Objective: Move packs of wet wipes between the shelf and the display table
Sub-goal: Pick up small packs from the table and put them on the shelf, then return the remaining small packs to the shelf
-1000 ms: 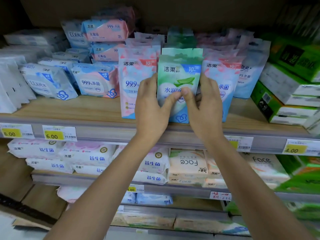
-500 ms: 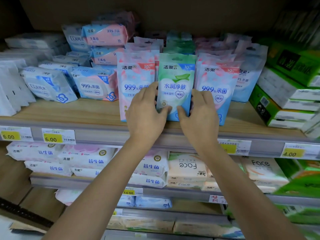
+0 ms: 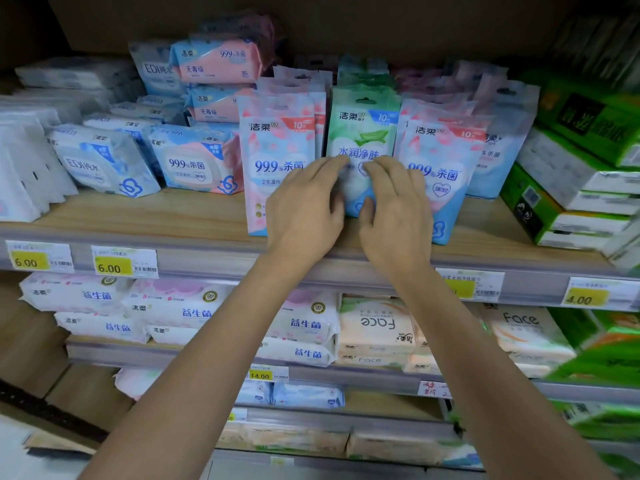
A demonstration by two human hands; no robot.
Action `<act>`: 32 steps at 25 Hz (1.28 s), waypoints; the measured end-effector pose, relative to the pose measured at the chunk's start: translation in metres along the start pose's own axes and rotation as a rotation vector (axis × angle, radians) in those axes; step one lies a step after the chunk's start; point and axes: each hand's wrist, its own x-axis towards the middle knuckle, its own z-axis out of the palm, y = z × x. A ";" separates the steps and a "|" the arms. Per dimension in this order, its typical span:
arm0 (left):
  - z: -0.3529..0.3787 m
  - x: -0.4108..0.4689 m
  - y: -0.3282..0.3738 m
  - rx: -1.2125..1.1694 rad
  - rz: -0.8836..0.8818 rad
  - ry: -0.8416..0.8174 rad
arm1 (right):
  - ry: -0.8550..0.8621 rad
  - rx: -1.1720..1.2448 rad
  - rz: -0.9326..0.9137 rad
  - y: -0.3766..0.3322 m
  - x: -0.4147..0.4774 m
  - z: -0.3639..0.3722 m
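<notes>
Green pack (image 3: 363, 133) further back, base hidden.

Top shelf (image 3: 173, 216): pale wood-grain board, lit evenly from the front.
Front rail (image 3: 207, 261): grey strip along the board's edge — yellow price tags (image 3: 114, 266) are clipped to it.
Lower shelves (image 3: 363, 379): at least two more tiers below, with the same grey rails.
Brown panel (image 3: 346, 22): plain, in shadow at the top.
Lower left corner: a pale surface (image 3: 14, 455) — blurred.
</notes>
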 end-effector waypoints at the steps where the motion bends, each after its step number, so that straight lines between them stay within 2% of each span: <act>1: -0.003 0.003 0.001 0.018 0.003 -0.034 | -0.028 -0.030 -0.024 0.001 0.001 0.001; 5: -0.014 0.013 0.002 0.073 0.032 -0.182 | -0.084 -0.069 -0.063 -0.001 0.002 0.000; 7: -0.023 0.009 -0.003 -0.087 -0.003 -0.226 | -0.078 0.054 -0.003 -0.003 -0.002 -0.005; 10: -0.041 -0.014 -0.012 -0.444 -0.037 -0.216 | -0.006 0.372 0.191 -0.010 -0.015 -0.021; 13: -0.060 -0.062 -0.025 -0.661 -0.198 -0.159 | -0.098 0.622 0.199 -0.022 -0.044 -0.037; 16: -0.070 -0.138 -0.044 -0.621 -0.377 -0.204 | -0.340 0.773 0.159 -0.039 -0.094 -0.034; 19: -0.067 -0.230 -0.054 -0.479 -0.578 -0.286 | -0.682 0.802 0.149 -0.044 -0.163 -0.013; 21: -0.058 -0.300 -0.058 -0.400 -0.771 -0.327 | -0.913 0.724 0.129 -0.042 -0.218 0.006; 23: -0.050 -0.380 -0.056 -0.338 -1.058 -0.373 | -1.198 0.586 0.083 -0.038 -0.281 0.024; 25: -0.054 -0.461 -0.041 -0.258 -1.326 -0.454 | -1.533 0.452 -0.054 -0.037 -0.345 0.035; 27: -0.070 -0.526 -0.016 -0.213 -1.486 -0.507 | -1.778 0.370 -0.241 -0.042 -0.391 0.037; 29: -0.096 -0.575 0.012 -0.172 -1.647 -0.435 | -1.891 0.290 -0.455 -0.059 -0.416 0.037; 32: -0.137 -0.633 0.051 -0.060 -1.871 -0.270 | -1.913 0.322 -0.671 -0.120 -0.429 0.033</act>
